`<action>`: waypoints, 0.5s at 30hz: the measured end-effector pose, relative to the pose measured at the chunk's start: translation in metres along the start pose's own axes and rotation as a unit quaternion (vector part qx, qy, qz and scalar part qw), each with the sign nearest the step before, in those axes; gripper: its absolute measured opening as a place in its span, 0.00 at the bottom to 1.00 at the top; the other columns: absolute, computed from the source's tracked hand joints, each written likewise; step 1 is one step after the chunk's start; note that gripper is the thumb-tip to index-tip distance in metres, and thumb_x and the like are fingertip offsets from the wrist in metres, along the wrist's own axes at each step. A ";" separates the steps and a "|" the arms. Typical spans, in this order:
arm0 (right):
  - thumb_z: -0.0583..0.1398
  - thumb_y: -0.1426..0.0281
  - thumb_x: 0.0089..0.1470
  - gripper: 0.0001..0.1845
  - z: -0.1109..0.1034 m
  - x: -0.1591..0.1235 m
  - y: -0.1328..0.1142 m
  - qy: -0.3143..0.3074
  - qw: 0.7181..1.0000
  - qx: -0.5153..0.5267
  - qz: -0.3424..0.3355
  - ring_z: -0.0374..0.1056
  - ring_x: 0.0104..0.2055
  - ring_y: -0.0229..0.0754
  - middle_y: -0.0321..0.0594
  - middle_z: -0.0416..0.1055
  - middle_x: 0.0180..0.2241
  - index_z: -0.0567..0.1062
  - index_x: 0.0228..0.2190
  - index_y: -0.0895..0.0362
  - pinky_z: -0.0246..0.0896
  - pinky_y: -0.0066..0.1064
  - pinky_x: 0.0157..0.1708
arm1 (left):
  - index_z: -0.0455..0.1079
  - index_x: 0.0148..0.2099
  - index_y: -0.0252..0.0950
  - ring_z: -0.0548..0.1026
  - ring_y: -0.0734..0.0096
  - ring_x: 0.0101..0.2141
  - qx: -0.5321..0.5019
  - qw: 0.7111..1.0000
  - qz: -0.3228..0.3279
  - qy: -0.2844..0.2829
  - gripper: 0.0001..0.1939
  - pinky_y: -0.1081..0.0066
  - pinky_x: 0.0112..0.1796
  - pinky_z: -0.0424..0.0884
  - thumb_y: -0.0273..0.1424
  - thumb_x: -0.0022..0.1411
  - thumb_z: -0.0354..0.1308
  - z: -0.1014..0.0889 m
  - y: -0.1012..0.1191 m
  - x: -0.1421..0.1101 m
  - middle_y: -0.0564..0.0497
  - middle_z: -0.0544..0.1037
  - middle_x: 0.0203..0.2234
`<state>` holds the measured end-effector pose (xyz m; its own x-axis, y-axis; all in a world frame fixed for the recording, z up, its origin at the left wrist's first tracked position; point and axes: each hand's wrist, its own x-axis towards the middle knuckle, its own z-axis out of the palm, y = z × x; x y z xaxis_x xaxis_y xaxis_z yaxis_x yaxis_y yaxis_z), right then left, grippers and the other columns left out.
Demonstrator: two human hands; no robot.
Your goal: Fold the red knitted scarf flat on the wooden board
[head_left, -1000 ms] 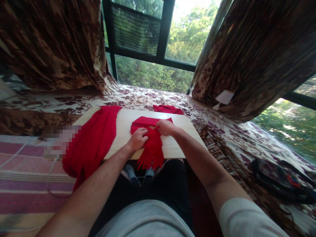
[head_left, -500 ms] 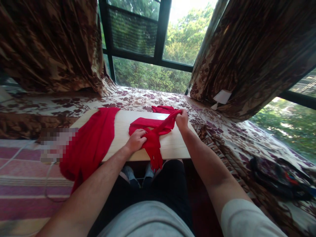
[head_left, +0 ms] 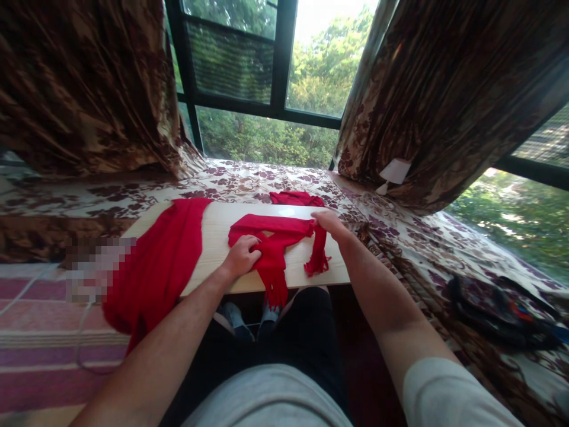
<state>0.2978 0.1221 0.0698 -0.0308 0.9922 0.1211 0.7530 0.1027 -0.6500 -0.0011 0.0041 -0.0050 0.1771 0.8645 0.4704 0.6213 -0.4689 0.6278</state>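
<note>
A red fringed scarf [head_left: 274, 255] is looped on the pale wooden table [head_left: 217, 225]. One fringed end hangs over the front edge, and the other dangles beneath my right hand [head_left: 329, 224], near the table's right side. That hand is closed on the scarf, its fingertips partly hidden. At the loop's left side, my left hand [head_left: 242, 256] has its fingers curled on the fabric, holding it against the tabletop. Part of the loop lies hidden under the left hand.
A larger red cloth [head_left: 164, 261] drapes over the table's left end. Another red cloth [head_left: 297, 198] lies behind the table on the floral window seat [head_left: 240, 178]. A small white lamp [head_left: 395, 172] and a black bag [head_left: 493, 314] are to the right.
My right hand has come down slightly, toward the table. The strand once stretched diagonally to it now lies lower, with a fringed end hanging below the hand. My left hand keeps its place on the scarf.
</note>
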 end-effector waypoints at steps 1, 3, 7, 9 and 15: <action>0.60 0.60 0.51 0.15 0.002 -0.005 -0.001 -0.029 0.997 -0.069 -0.001 0.72 0.30 0.43 0.42 0.74 0.24 0.78 0.28 0.61 0.65 0.29 0.31 | 0.66 0.29 0.40 0.73 0.58 0.44 0.004 1.000 0.001 0.002 0.02 0.57 0.52 0.68 0.29 0.53 0.53 0.001 0.000 0.000 0.47 0.78 0.38; 0.63 0.62 0.49 0.17 0.007 -0.014 -0.003 -0.023 0.982 -0.185 -0.013 0.73 0.38 0.48 0.49 0.78 0.36 0.79 0.37 0.61 0.66 0.33 0.38 | 0.66 0.30 0.40 0.73 0.58 0.43 0.010 1.000 0.000 0.008 0.00 0.58 0.51 0.69 0.29 0.53 0.54 0.002 -0.001 -0.001 0.47 0.77 0.38; 0.64 0.60 0.53 0.29 0.022 -0.028 -0.014 0.082 0.946 -0.311 -0.034 0.64 0.58 0.60 0.61 0.66 0.59 0.73 0.53 0.62 0.58 0.49 0.56 | 0.68 0.40 0.39 0.73 0.58 0.43 0.020 1.000 -0.007 0.015 0.09 0.58 0.50 0.70 0.32 0.55 0.57 0.002 0.001 -0.004 0.47 0.77 0.39; 0.62 0.59 0.56 0.26 0.030 -0.028 -0.019 0.067 0.941 -0.319 -0.087 0.61 0.61 0.59 0.60 0.66 0.58 0.74 0.52 0.61 0.50 0.53 0.62 | 0.68 0.47 0.38 0.73 0.57 0.46 0.023 1.000 0.003 0.012 0.15 0.57 0.51 0.69 0.34 0.57 0.58 0.000 0.004 -0.006 0.46 0.76 0.44; 0.61 0.61 0.59 0.17 0.064 -0.017 -0.038 -0.052 0.941 -0.220 -0.252 0.71 0.52 0.47 0.50 0.76 0.49 0.80 0.45 0.58 0.61 0.34 0.54 | 0.65 0.56 0.39 0.69 0.54 0.55 0.042 0.994 0.095 -0.009 0.23 0.54 0.58 0.63 0.35 0.59 0.58 -0.005 0.015 -0.013 0.43 0.73 0.52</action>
<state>0.2282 0.1056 0.0444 -0.5042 0.8288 0.2427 0.8235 0.5461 -0.1536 0.0018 -0.0148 0.0017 0.3116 0.7648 0.5639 0.6367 -0.6086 0.4735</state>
